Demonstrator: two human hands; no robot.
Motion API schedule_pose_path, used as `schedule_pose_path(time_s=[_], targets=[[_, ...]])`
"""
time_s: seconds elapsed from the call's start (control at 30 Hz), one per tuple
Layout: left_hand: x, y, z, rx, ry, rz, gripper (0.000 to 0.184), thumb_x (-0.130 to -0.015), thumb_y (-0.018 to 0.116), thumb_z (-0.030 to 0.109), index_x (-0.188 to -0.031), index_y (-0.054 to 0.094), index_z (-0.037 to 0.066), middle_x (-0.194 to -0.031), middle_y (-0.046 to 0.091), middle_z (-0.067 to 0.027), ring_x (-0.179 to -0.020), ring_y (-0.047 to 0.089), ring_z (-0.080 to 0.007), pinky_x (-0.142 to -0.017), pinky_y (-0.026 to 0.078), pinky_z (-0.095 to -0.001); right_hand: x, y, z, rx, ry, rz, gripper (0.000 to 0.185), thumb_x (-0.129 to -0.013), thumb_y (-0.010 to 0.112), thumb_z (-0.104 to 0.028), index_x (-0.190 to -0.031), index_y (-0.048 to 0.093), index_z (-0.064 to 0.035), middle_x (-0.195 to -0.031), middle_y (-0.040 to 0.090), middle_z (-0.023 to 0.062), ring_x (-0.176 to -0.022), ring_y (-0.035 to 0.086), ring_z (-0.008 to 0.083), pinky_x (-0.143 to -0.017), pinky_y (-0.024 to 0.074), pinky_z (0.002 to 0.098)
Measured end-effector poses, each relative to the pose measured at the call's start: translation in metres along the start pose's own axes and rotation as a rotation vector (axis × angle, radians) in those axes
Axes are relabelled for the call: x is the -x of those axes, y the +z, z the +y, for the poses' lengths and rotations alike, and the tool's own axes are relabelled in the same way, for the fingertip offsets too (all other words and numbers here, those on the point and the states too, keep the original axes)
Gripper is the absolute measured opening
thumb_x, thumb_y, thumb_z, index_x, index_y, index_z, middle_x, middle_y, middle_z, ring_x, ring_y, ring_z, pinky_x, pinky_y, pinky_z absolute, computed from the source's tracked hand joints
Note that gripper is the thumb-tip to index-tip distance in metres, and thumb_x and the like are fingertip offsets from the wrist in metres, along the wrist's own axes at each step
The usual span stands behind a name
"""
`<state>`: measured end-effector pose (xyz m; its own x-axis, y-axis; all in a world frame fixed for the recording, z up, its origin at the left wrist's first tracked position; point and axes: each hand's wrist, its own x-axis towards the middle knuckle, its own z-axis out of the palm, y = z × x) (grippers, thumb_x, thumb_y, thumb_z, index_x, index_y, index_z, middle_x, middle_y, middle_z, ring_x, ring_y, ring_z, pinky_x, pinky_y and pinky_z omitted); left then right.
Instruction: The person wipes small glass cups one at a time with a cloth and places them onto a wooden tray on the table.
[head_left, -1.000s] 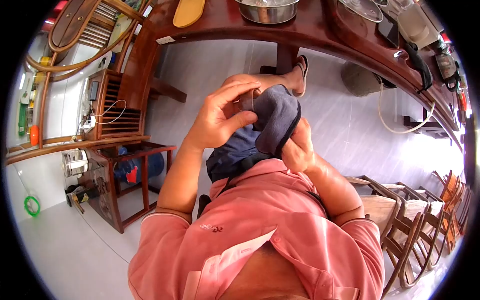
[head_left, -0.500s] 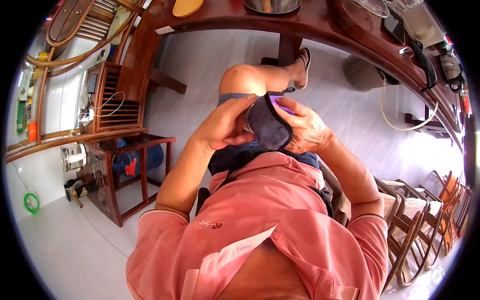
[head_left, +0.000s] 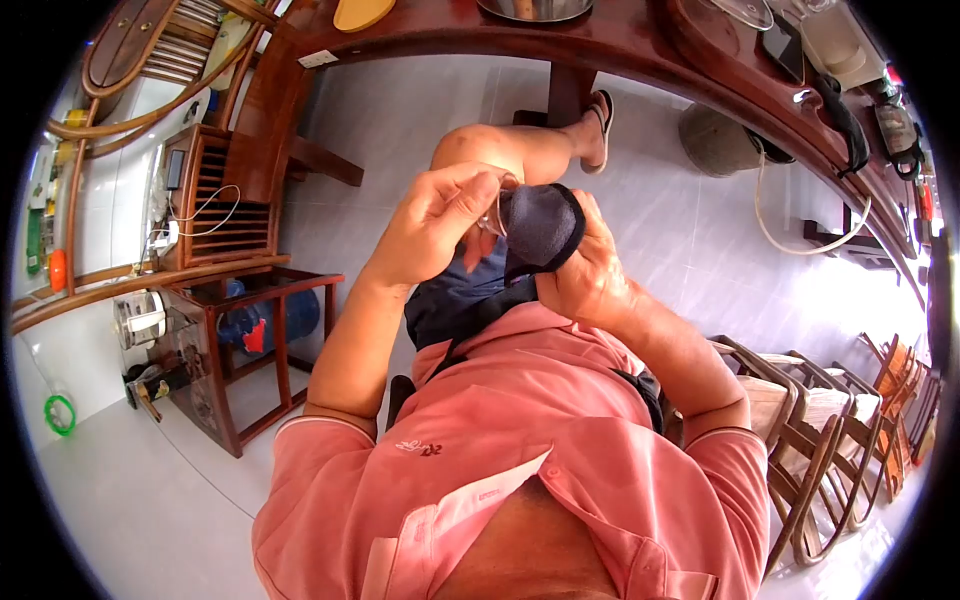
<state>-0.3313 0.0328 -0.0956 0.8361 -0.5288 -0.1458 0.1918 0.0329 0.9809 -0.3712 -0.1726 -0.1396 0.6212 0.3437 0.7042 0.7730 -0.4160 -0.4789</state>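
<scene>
My left hand (head_left: 440,222) is closed round a small clear object (head_left: 494,208), which looks like a glass cup; most of it is hidden by my fingers and the cloth. In my right hand (head_left: 592,262) is a dark grey cloth (head_left: 540,226) with a black edge, bunched into a rounded shape. The cloth lies against the clear object's right side. Both hands are held close together above my lap, over the dark blue shorts (head_left: 455,295).
Ahead runs a dark red wooden table (head_left: 430,38) bearing a metal pan (head_left: 535,8), a yellow board (head_left: 362,12) and a phone (head_left: 783,45). Beneath it stands a grey bucket (head_left: 715,140). Wooden chairs (head_left: 800,430) are at right, a wooden stand (head_left: 225,365) at left.
The cloth has turned, its purple side now out of sight, and bunched up. My right hand has rotated beneath it. My left hand has risen slightly, and the clear object shows more.
</scene>
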Motion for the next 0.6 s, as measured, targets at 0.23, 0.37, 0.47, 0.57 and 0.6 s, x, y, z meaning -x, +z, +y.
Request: schedule_pose_path(time_s=[0.23, 0.37, 0.47, 0.57, 0.6], targets=[[0.001, 0.008, -0.004, -0.170, 0.275, 0.030, 0.037, -0.096, 0.065, 0.003, -0.131, 0.059, -0.005, -0.113, 0.065, -0.0090, -0.105, 0.063, -0.0151, -0.089, 0.052, -0.0279, -0.007, -0.007, -0.034, -0.651, 0.887, 0.064, 0.031, -0.081, 0.053, 0.009, -0.107, 0.067, 0.0009, -0.091, 0.071, 0.0122, -0.087, 0.066, 0.0154, -0.077, 0.0539, 0.0323], [-0.001, 0.007, -0.007, -0.300, 0.348, 0.038, 0.046, -0.085, 0.072, -0.008, -0.129, 0.062, -0.004, -0.122, 0.063, -0.0119, -0.114, 0.060, -0.0189, -0.099, 0.049, -0.0310, -0.011, -0.014, -0.022, -1.152, 1.093, 0.174, 0.022, -0.094, 0.051, 0.004, -0.111, 0.066, 0.0041, -0.098, 0.072, 0.0079, -0.089, 0.066, 0.0112, -0.078, 0.0556, 0.0281], [-0.005, 0.007, -0.005, -0.518, 0.457, 0.062, 0.046, -0.077, 0.074, -0.012, -0.121, 0.068, -0.001, -0.123, 0.063, -0.0121, -0.113, 0.063, -0.0215, -0.097, 0.049, -0.0313, -0.017, -0.015, -0.020, -1.460, 1.197, 0.348, 0.020, -0.094, 0.054, 0.002, -0.110, 0.066, 0.0049, -0.100, 0.072, 0.0096, -0.088, 0.069, 0.0148, -0.078, 0.0566, 0.0295], [-0.003, 0.007, -0.004, -0.706, 0.467, 0.069, 0.046, -0.070, 0.075, -0.015, -0.113, 0.073, 0.003, -0.123, 0.063, -0.0119, -0.111, 0.064, -0.0245, -0.096, 0.050, -0.0325, -0.016, -0.013, -0.011, -1.560, 1.203, 0.379, 0.019, -0.093, 0.056, 0.000, -0.108, 0.065, 0.0066, -0.103, 0.072, 0.0112, -0.088, 0.070, 0.0170, -0.079, 0.0563, 0.0294], [-0.003, 0.007, -0.006, -0.680, 0.453, 0.074, 0.046, -0.070, 0.075, -0.015, -0.112, 0.074, 0.003, -0.123, 0.063, -0.0117, -0.111, 0.064, -0.0247, -0.096, 0.051, -0.0325, -0.014, -0.013, -0.009, -1.579, 1.213, 0.386, 0.019, -0.092, 0.056, 0.000, -0.108, 0.065, 0.0069, -0.102, 0.072, 0.0111, -0.087, 0.070, 0.0168, -0.079, 0.0561, 0.0290]])
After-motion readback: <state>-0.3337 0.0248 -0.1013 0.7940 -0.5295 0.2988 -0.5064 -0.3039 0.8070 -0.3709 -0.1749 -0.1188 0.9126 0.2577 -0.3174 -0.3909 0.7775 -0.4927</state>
